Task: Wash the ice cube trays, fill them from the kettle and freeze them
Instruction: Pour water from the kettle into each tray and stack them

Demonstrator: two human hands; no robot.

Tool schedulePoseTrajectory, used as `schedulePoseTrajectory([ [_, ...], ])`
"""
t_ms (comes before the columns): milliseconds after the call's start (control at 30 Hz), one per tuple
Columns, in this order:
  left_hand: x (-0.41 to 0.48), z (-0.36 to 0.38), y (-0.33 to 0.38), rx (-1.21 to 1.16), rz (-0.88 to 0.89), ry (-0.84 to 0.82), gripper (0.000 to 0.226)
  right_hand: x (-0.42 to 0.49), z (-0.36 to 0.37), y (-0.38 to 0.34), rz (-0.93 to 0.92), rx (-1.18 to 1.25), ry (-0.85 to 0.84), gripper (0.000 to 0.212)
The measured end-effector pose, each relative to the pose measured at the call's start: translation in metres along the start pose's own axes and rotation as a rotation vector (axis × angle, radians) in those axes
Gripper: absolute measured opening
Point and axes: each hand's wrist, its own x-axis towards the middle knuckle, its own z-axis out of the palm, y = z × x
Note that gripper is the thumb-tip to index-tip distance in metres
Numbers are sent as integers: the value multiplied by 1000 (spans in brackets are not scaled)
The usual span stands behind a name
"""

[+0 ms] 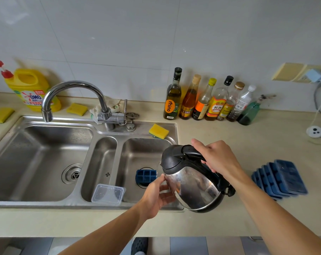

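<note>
Kettle (191,183): steel body with black lid, held in the air over the right edge of the sink, tipped with the lid end toward the right basin.
Right hand (217,156): wrapped around the black handle on top of the kettle, fingers curled under it.
Left hand (157,196): spread against the steel side of the kettle, fingertips touching the wall, steadying rather than clasping.
Ice cube tray in sink (146,176): blue, lying over the drain at the bottom of the right basin, just left of the kettle; partly hidden by the kettle.
Stack of ice cube trays (281,178): blue, fanned out on the worktop to the right of the kettle, well clear of the sink.
Clear plastic box (108,194): resting tilted at the near end of the narrow middle basin.
Sink (45,162): stainless, three basins, large one on the left.
Tap (75,96): curved spout reaching over the left basin.
Sponge (158,131): yellow, on the rear ledge of the sink behind the right basin.
Bottles (207,100): a row of oils and sauces against the wall tiles.
Detergent jug (30,89): yellow, at the far left of the worktop (229,129).
</note>
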Motion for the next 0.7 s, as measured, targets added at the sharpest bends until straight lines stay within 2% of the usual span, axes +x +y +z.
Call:
schedulePoseTrajectory([
  [700,12,-3,9,24,-32,16,48,10,2,-4,11,-9,14,75],
])
